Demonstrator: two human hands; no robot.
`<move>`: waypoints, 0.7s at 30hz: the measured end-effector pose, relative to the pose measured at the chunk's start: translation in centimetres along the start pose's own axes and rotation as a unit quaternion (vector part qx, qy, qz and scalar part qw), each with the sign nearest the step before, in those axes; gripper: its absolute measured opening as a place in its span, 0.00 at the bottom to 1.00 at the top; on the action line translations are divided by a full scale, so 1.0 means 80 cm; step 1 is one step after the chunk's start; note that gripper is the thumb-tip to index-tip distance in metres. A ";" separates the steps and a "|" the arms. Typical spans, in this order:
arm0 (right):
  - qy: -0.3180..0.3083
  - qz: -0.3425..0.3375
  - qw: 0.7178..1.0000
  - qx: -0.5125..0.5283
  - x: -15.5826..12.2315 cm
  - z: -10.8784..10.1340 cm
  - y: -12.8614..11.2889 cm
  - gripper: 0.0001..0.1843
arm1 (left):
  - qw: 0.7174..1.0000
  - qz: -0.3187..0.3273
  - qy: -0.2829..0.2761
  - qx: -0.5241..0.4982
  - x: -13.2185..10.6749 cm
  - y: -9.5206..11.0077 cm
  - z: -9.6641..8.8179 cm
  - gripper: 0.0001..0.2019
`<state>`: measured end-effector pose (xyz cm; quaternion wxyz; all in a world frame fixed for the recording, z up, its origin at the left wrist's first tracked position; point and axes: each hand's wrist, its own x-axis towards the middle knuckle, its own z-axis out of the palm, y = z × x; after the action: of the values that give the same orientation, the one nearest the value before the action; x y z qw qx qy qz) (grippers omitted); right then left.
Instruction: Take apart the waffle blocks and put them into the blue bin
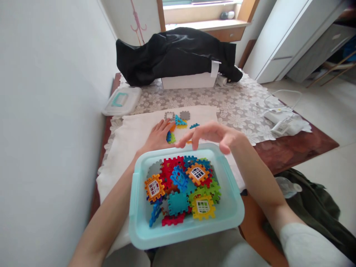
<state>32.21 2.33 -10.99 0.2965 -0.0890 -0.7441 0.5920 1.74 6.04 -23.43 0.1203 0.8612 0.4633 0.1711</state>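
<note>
My left hand (159, 136) lies palm down on the white cloth, fingers stretched out. Its thumb side meets an orange piece (171, 127) and a blue and green piece (171, 138); whether it presses on them I cannot tell. My right hand (214, 134) hangs over the far rim of a light turquoise bin (235, 218), fingers loosely extended and holding nothing. Inside the bin are several toothed plastic building tiles, among them a yellow window tile (203, 207), an orange window tile (154, 188) and a teal tile (178, 203).
Two grey tiles, one of them a plain grey tile (184, 115), and a blue triangular piece (180, 120) lie on the white cloth (122, 148). A translucent lid (122, 102) sits at the back left. Black fabric (178, 53) drapes over a white box (189, 82). A charger with cable (280, 126) lies right.
</note>
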 end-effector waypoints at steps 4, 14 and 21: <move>0.198 0.037 0.976 -0.080 0.002 -0.020 0.047 0.34 | 1.000 -0.004 0.018 0.007 -0.002 0.001 -0.007 0.50; 0.160 0.311 0.835 -0.424 -0.026 -0.043 0.089 0.47 | 0.991 0.003 0.062 -0.114 -0.001 0.001 -0.014 0.34; 0.110 0.336 0.815 -0.459 -0.021 -0.029 0.096 0.44 | 0.986 0.004 0.080 -0.148 0.000 0.003 -0.015 0.28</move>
<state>33.18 5.57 -18.42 0.0832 -0.5239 -0.8158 0.2306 1.43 5.98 -22.27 0.2088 0.8191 0.4378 0.3064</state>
